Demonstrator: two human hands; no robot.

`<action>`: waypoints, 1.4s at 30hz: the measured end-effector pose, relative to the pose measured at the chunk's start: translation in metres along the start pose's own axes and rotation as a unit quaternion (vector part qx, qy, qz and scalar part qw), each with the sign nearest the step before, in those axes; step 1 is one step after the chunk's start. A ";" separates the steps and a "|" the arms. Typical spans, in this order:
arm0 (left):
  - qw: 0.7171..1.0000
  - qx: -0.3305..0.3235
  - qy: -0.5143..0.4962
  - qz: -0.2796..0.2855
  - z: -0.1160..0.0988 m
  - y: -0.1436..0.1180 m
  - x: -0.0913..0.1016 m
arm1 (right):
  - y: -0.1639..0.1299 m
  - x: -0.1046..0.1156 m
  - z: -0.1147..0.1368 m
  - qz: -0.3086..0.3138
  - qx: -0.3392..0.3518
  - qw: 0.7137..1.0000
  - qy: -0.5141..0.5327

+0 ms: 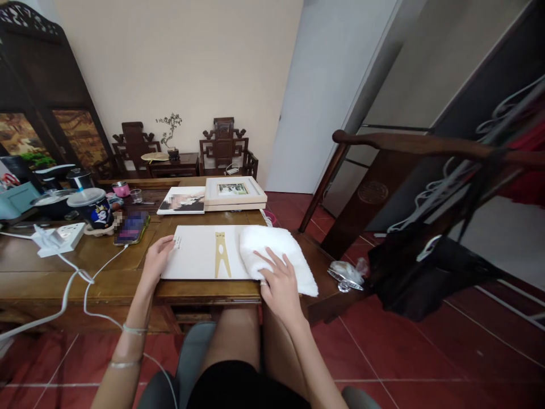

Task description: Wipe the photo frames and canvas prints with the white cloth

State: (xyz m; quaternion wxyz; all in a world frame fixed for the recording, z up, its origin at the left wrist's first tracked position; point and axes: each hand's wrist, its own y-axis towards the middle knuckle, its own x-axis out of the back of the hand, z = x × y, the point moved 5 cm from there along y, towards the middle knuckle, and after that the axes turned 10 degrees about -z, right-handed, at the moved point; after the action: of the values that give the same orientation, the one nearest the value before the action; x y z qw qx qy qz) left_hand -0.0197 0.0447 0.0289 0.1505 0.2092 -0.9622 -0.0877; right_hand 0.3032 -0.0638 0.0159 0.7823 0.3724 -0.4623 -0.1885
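A white picture board [198, 255] lies at the table's front edge. On it is a tan A-shaped figure [222, 254] with a small eared head at the top, and small lettering near the left side. My left hand [157, 255] grips the board's left edge with bent fingers; its thumb is not clearly visible. Over the right end of the board is a fluffy white towel [276, 244], which also hangs past the table's corner. My right hand [279, 278] lies on the towel with its fingers spread, and wears a ring.
Behind the board are a framed picture [234, 190] and another flat picture [182, 201]. To the left are a phone [131, 228] on a cable, a lidded cup [93, 210] and a power strip [70, 236]. A wooden chair [361, 193] stands to the right, with a clear plastic-wrapped item [347, 274] on its seat.
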 end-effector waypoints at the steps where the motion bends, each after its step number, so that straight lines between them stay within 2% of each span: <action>1: 0.999 0.022 -0.036 0.001 -0.001 0.000 0.000 | 0.000 0.000 0.000 0.002 0.003 1.000 0.003; 4: 0.988 0.078 -0.136 0.013 -0.006 -0.002 0.001 | 0.000 0.001 -0.001 -0.001 0.008 1.000 0.010; 8: 0.962 0.124 -0.239 0.041 -0.025 -0.011 0.004 | 0.000 0.002 -0.003 -0.005 0.010 1.000 0.022; 12: 0.954 0.130 -0.267 0.039 -0.048 -0.022 0.014 | -0.003 0.005 -0.006 -0.019 0.000 0.998 0.058; 16: 0.952 0.118 -0.280 0.029 -0.065 -0.032 0.024 | 0.003 0.015 -0.003 -0.083 -0.037 0.989 0.116; 19: 0.958 0.076 -0.274 0.019 -0.078 -0.041 0.029 | 0.020 0.018 0.021 -0.080 -0.026 0.984 0.155; 24: 0.958 0.022 -0.286 0.005 -0.100 -0.059 0.035 | 0.051 0.002 0.083 0.059 0.061 0.984 0.155; 26: 0.958 -0.004 -0.287 -0.011 -0.110 -0.068 0.039 | 0.057 -0.004 0.094 0.072 0.063 0.987 0.129; 28: 0.958 -0.045 -0.283 -0.023 -0.122 -0.078 0.043 | 0.057 -0.007 0.098 0.049 0.060 0.990 0.115; 32: 0.959 -0.115 -0.258 -0.026 -0.141 -0.095 0.044 | 0.049 -0.005 0.093 -0.044 0.075 0.989 0.117; 36: 0.962 -0.145 -0.230 -0.006 -0.142 -0.098 0.035 | 0.051 0.000 0.080 -0.116 0.076 0.981 0.134; 38: 0.964 -0.146 -0.222 0.021 -0.137 -0.093 0.026 | 0.061 0.004 0.071 -0.151 0.035 0.978 0.141; 40: 0.964 -0.139 -0.219 0.053 -0.129 -0.087 0.017 | 0.073 0.008 0.061 -0.197 -0.043 0.967 0.154; 42: 0.964 -0.127 -0.219 0.078 -0.118 -0.079 0.008 | 0.085 0.010 0.054 -0.252 -0.136 0.939 0.190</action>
State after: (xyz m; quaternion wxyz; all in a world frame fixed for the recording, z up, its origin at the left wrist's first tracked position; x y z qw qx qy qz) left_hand 0.0419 -0.0419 0.1234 -0.0317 0.0885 -0.9659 -0.2412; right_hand 0.2574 -0.0369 0.1019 0.8258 0.3952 -0.1664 -0.3664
